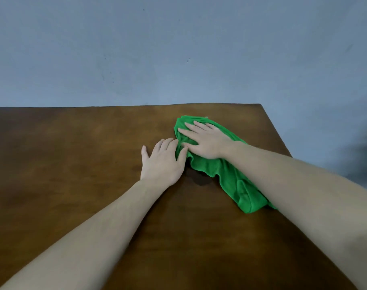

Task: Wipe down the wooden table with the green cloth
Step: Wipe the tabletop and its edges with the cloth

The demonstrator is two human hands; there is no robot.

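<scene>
A crumpled green cloth (226,170) lies on the brown wooden table (73,164), toward its far right corner. My right hand (205,141) rests flat on the far end of the cloth, fingers spread, palm pressing it onto the wood. The cloth trails back under my right forearm. My left hand (161,162) lies flat on the bare table just left of the cloth, fingers apart. Its thumb and forefinger touch the cloth's left edge.
The table's far edge (126,106) runs against a plain grey-blue wall (178,49). Its right edge (276,130) slants toward me. A dark blurred shape (362,162) sits beyond that edge. A small dark stain (201,181) marks the wood beside the cloth.
</scene>
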